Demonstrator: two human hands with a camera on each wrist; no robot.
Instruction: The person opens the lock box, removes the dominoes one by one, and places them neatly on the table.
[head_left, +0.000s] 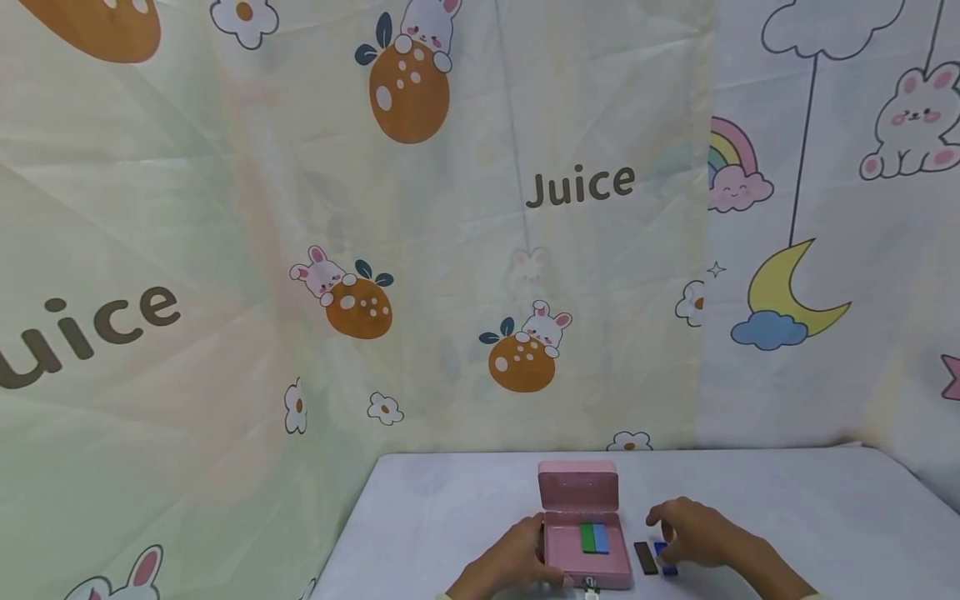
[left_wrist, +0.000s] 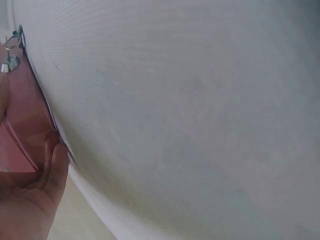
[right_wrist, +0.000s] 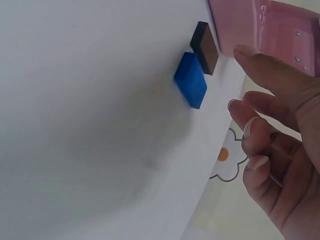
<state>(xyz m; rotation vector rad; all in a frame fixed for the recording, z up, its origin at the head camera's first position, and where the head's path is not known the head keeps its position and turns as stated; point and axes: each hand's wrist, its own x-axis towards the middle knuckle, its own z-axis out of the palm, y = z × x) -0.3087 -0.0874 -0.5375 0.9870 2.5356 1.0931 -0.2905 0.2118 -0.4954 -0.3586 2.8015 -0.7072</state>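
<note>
A pink metal box [head_left: 561, 546] sits on the white table with its lid [head_left: 577, 490] raised. Inside it, a green block [head_left: 587, 538] and a light blue block [head_left: 601, 538] lie side by side. My left hand [head_left: 512, 554] grips the box's left side, thumb by the front corner; in the left wrist view its fingers [left_wrist: 59, 165] lie along the wall. Right of the box lie a dark brown block [head_left: 645, 558] and a deep blue block [right_wrist: 191, 82]. Over the blue one hovers my right hand [head_left: 697, 533], thumb and fingers spread apart, holding nothing.
Keys on a ring hang from the lock [head_left: 591, 583] at the box's front. The white tabletop [head_left: 787, 508] reaches back to a printed curtain [head_left: 450, 208] with rabbits, oranges and lettering. More curtain stands along the left and right.
</note>
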